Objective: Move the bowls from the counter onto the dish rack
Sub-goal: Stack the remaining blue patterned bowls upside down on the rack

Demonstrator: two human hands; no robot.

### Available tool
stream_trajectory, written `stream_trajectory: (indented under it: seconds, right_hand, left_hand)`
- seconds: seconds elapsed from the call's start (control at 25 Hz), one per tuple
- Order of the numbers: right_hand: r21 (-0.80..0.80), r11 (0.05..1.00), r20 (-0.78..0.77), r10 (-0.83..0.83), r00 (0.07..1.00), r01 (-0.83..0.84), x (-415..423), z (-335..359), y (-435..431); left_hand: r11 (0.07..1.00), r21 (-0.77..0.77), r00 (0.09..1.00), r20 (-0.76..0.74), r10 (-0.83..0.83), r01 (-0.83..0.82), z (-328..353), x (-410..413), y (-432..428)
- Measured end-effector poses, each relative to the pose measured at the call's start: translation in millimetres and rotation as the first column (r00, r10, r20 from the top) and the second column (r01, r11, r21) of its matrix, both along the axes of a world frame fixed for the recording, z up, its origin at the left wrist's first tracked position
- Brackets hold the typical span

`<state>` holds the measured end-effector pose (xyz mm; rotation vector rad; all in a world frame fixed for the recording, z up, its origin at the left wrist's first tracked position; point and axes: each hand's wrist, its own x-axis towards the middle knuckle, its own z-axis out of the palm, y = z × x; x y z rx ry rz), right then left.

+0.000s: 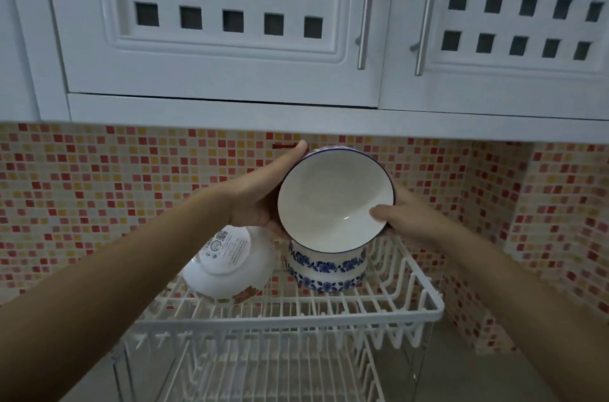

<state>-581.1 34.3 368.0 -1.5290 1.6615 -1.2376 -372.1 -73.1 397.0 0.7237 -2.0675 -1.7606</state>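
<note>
A white bowl with a blue rim [333, 197] is tilted so its inside faces me, held above the top tier of the white wire dish rack [296, 316]. My left hand [263, 194] grips its left side and my right hand [402, 217] holds its lower right edge, thumb inside the rim. Directly below it a blue floral bowl [326, 266] sits on the rack. To the left a white bowl [227, 266] lies upside down and tilted on the rack, its labelled base showing.
White upper cabinets [230, 22] with metal handles hang just above the bowl. A red and orange mosaic tile wall [99, 187] runs behind the rack. A lower rack tier [263, 368] shows beneath. The grey counter [478, 368] lies at the right.
</note>
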Motion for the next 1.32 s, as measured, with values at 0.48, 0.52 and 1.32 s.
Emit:
stream_trajectory:
  seconds: [0.48,0.52,1.32]
  right_hand:
    - [-0.021,0.942,-0.018,0.335,0.942,-0.336,-29,4,-10]
    - [0.014,0.95,-0.097,0.311,0.945,-0.312,-32,4,-11]
    - [0.141,0.973,-0.506,0.228,0.832,-0.18,-48,-34,-49]
  left_hand:
    - [0.739,-0.667,0.99,-0.01,-0.139,0.097,-11,-2,-22]
    - [0.716,-0.69,0.991,0.019,-0.129,0.106,-13,-6,-22]
    - [0.413,-0.823,0.846,0.497,0.19,0.391,-33,-51,-53]
